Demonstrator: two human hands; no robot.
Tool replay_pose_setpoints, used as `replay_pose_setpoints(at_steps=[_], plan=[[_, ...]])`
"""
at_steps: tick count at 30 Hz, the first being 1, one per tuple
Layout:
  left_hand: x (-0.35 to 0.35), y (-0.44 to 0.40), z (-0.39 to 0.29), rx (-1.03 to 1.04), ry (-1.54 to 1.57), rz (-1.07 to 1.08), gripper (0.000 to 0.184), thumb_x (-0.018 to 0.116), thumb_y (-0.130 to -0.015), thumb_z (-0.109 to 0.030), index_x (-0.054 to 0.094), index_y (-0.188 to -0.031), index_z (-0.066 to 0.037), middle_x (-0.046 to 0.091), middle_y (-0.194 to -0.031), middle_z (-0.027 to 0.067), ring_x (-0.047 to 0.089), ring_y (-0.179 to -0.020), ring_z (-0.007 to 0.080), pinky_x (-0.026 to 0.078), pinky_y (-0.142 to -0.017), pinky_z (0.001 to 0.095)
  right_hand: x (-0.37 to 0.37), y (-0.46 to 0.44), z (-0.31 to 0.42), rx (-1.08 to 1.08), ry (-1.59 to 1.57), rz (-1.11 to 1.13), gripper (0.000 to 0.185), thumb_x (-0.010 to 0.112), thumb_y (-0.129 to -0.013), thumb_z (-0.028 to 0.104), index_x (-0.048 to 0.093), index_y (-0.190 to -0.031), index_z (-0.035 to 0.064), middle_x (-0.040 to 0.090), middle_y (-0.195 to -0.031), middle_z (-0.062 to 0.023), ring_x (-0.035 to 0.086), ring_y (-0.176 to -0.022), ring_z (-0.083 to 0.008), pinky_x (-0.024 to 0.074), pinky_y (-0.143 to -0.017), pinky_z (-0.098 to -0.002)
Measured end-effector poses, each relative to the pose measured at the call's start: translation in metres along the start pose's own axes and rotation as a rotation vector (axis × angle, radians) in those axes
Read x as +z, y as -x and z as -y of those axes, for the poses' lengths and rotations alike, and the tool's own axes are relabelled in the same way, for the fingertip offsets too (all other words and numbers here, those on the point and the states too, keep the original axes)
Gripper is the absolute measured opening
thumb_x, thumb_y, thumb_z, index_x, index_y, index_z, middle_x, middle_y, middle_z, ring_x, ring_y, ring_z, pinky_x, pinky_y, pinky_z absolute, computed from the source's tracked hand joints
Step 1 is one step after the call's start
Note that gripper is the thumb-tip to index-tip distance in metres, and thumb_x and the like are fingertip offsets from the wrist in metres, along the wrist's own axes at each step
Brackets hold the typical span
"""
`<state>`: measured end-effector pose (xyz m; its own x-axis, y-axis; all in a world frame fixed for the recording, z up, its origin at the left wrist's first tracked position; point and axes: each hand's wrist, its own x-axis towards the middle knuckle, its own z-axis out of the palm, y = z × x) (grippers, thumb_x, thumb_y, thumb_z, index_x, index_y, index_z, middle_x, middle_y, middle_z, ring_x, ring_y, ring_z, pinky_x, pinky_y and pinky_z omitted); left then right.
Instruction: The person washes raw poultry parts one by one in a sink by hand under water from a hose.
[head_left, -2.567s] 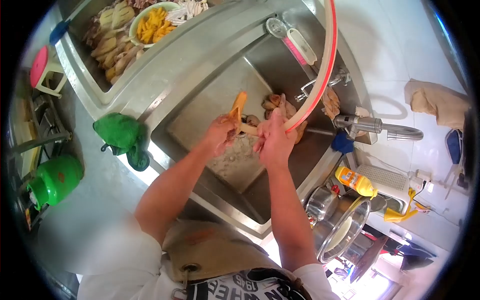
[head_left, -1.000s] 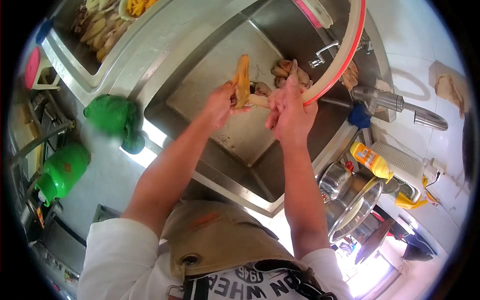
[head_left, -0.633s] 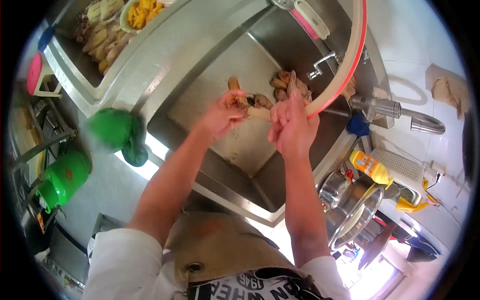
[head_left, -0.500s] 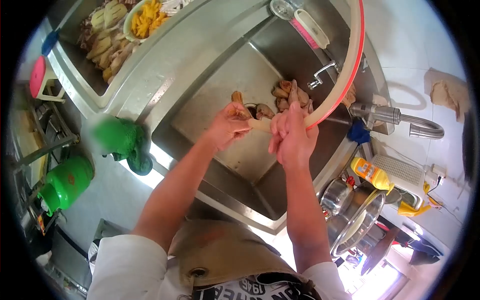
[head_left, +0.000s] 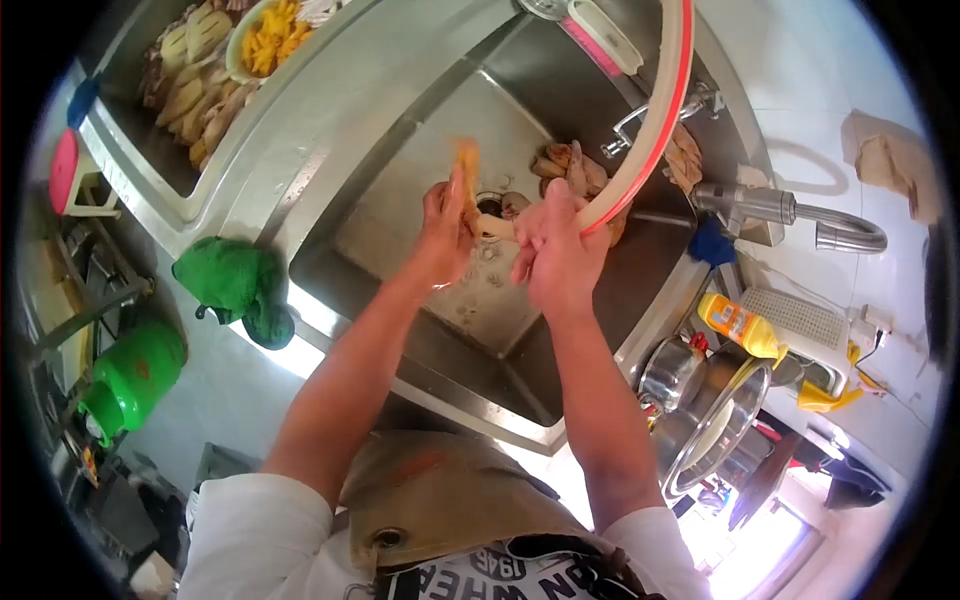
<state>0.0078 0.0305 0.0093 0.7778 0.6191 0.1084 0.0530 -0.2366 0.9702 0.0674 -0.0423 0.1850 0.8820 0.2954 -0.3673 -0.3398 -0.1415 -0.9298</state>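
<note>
My right hand (head_left: 560, 250) is closed round a beige hose (head_left: 665, 110) with a red stripe, its end pointing left toward my other hand. My left hand (head_left: 443, 240) grips a yellowish poultry piece (head_left: 465, 180), blurred by motion, which stands up past the fingers at the hose's mouth. Both hands are over the steel sink (head_left: 400, 190). Drops and splashes of water show on its floor, near the drain (head_left: 490, 202). More raw poultry pieces (head_left: 575, 165) lie in a heap beyond my right hand, partly hidden by the hose.
A second basin at upper left holds poultry (head_left: 205, 115) and a bowl (head_left: 234, 55) of yellow pieces. A green cloth (head_left: 230, 280) hangs over the front edge. On the right are a tap (head_left: 745, 202), a yellow bottle (head_left: 740, 325) and metal bowls (head_left: 710, 435).
My left hand has turned more upright, raising the poultry piece beside the hose end. Water splashes now show on the sink floor. The whole view has shifted slightly.
</note>
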Motion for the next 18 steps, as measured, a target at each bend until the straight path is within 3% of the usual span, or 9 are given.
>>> replay_pose_setpoints(at_steps=[3,5,7,8,11,14,16,18], plan=[[-0.008,-0.002,-0.015,-0.45,0.277,0.174,0.037,0.044,-0.101,-0.032,0.045,-0.125,-0.004,0.055,-0.082,0.0086,0.056,-0.07,0.0197,0.051,-0.068,0.031,0.002,-0.004,-0.015,-0.062,-0.042,0.018,0.044,0.051,-0.098,0.032,0.044,-0.064,0.006,0.047,-0.056,-0.0057,0.041,-0.039,-0.0117,0.0338,-0.029,-0.0255],[0.001,0.004,0.006,-0.594,0.185,0.098,0.033,0.044,-0.101,-0.032,0.05,-0.113,-0.002,0.056,-0.084,0.0081,0.058,-0.071,0.0158,0.05,-0.064,0.0304,0.0,-0.004,-0.021,-0.056,-0.027,0.042,0.043,0.052,-0.098,0.03,0.043,-0.064,0.0054,0.048,-0.057,-0.0058,0.041,-0.039,-0.0116,0.034,-0.029,-0.0254],[-0.019,-0.009,-0.004,-0.804,0.312,0.21,0.031,0.043,-0.101,-0.028,0.052,-0.11,0.0,0.057,-0.086,0.0088,0.059,-0.073,0.015,0.049,-0.061,0.0298,0.006,0.001,-0.007,0.043,-0.066,-0.025,0.043,0.051,-0.098,0.03,0.043,-0.063,0.0054,0.048,-0.057,-0.0054,0.041,-0.04,-0.0114,0.0339,-0.029,-0.0252],[-0.027,-0.014,-0.009,-0.908,0.376,0.263,0.029,0.043,-0.1,-0.026,0.053,-0.109,0.0,0.058,-0.088,0.0091,0.06,-0.073,0.0145,0.048,-0.06,0.0295,0.005,0.0,-0.012,-0.015,-0.063,-0.052,0.044,0.051,-0.098,0.03,0.043,-0.063,0.0052,0.049,-0.057,-0.0054,0.041,-0.04,-0.0107,0.0334,-0.03,-0.0249],[-0.022,-0.009,-0.02,-0.806,0.376,0.169,0.025,0.04,-0.097,-0.015,0.054,-0.111,0.0,0.059,-0.091,0.01,0.058,-0.074,0.0158,0.047,-0.059,0.029,-0.001,0.001,-0.035,0.015,0.005,0.052,0.044,0.052,-0.098,0.031,0.041,-0.063,0.0056,0.046,-0.057,-0.0047,0.041,-0.043,-0.0103,0.0331,-0.03,-0.0244],[-0.015,-0.004,-0.001,-0.828,0.686,0.169,0.028,0.037,-0.093,-0.009,0.054,-0.112,0.0,0.058,-0.091,0.0101,0.057,-0.074,0.017,0.048,-0.06,0.0308,-0.002,0.002,-0.014,0.037,-0.077,-0.013,0.044,0.054,-0.097,0.031,0.041,-0.063,0.0056,0.045,-0.056,-0.005,0.041,-0.042,-0.0102,0.0343,-0.03,-0.0242],[-0.013,0.002,0.001,-0.66,0.707,0.15,0.028,0.037,-0.092,-0.01,0.055,-0.111,-0.002,0.059,-0.093,0.0096,0.056,-0.074,0.0171,0.047,-0.06,0.0303,-0.005,-0.002,-0.013,-0.001,-0.098,-0.05,0.044,0.053,-0.097,0.03,0.04,-0.063,0.0061,0.045,-0.056,-0.0047,0.041,-0.043,-0.0105,0.0342,-0.031,-0.024],[-0.011,0.004,0.009,-0.719,0.884,0.14,0.028,0.038,-0.092,-0.013,0.056,-0.112,-0.003,0.06,-0.094,0.0094,0.056,-0.074,0.0175,0.047,-0.058,0.0302,0.0,0.0,-0.015,0.05,-0.05,-0.013,0.044,0.052,-0.098,0.029,0.039,-0.062,0.0068,0.043,-0.056,-0.0038,0.043,-0.045,-0.0108,0.0334,-0.03,-0.0237]])
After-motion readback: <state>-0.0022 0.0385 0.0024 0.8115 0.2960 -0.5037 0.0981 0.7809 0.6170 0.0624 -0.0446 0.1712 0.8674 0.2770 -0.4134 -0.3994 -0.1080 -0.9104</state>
